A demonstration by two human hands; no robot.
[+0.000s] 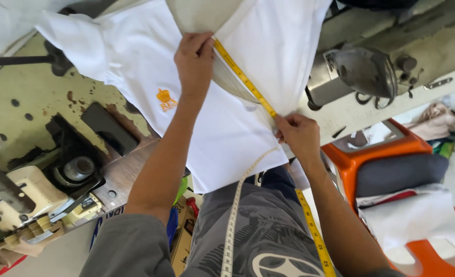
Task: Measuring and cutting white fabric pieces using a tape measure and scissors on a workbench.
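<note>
— Head view first: what can't be made out?

— The white shirt (227,128) runs off the top edge, so its collar and far sleeve are cut off. It lies spread on the tabletop (27,102), its near hem hanging over the edge toward the person's lap. Fingertips of the left hand (194,59) are hidden where they press flat on the cloth; that hand is spread, pinning the upper end of the yellow measuring tape (245,79) against the shirt.

— And the other hand?

— The right hand (299,134) is pinched shut on the tape near the shirt's side edge, well apart from the left. The tape's loose ends trail down over the lap and leave the bottom edge.

— Any containers?

— An orange stool (381,154) at the right holds dark and white folded cloth (409,213). A sewing machine (361,72) sits beyond, partly cut off. What lies in the recess (73,159) at the left is hard to tell.
</note>
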